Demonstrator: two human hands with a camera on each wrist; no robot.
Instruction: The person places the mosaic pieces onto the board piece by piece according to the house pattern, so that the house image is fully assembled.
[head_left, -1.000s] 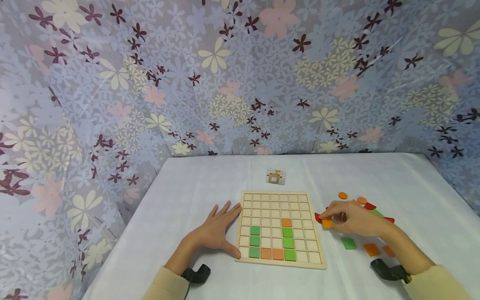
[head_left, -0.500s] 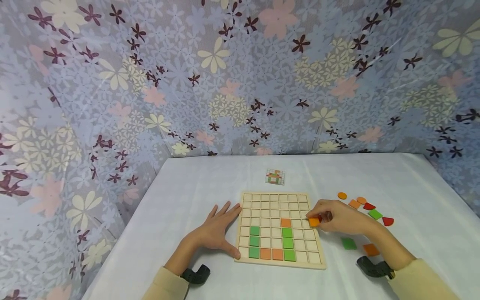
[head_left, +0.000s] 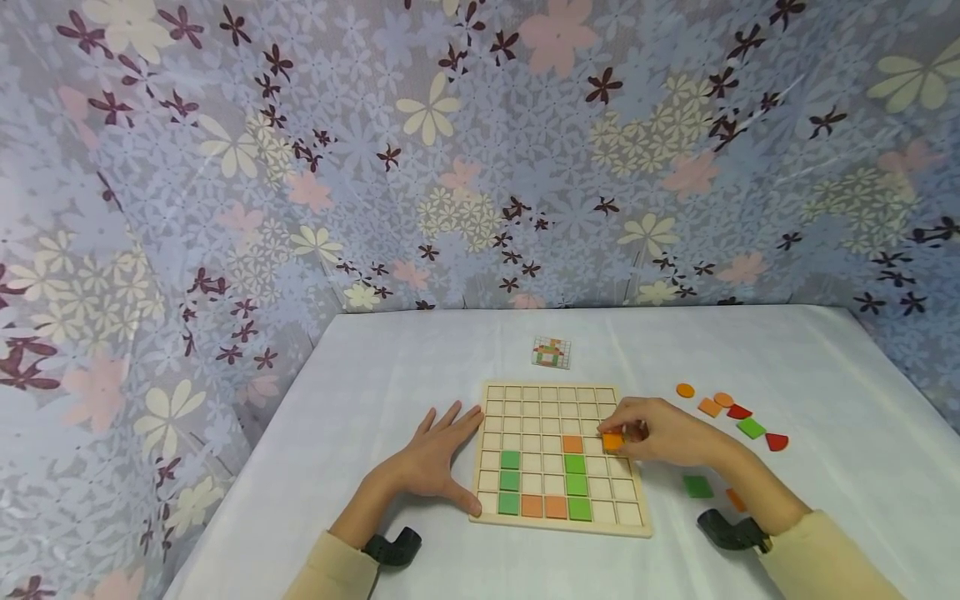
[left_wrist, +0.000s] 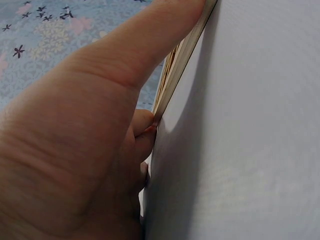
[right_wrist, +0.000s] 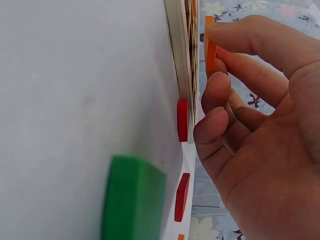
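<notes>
My right hand (head_left: 663, 429) pinches an orange square tile (head_left: 612, 441) between thumb and fingers, above the right-hand columns of a wooden grid board (head_left: 531, 410). In the right wrist view that orange tile (right_wrist: 210, 45) is held apart from the board. My left hand (head_left: 431, 462) spreads its fingers beside the board; thumb and fingertips touch its left edge. Dark green tiles (head_left: 509, 481) form a column on the board. Light green tiles (head_left: 575, 483) form another, topped by an orange tile (head_left: 572, 444). Two orange tiles (head_left: 532, 506) lie between the columns in the front row.
Right of the board lie a green tile (head_left: 697, 487), a light green tile (head_left: 751, 428), red pieces (head_left: 777, 442), orange discs (head_left: 686, 390) and an orange square (head_left: 709, 407). A red piece (right_wrist: 183, 120) sits by the board's edge. A small pattern card (head_left: 551, 352) lies behind the board.
My right hand has moved left with the orange tile, from the table beside the board to above the board's right side. My left hand has stayed in place.
</notes>
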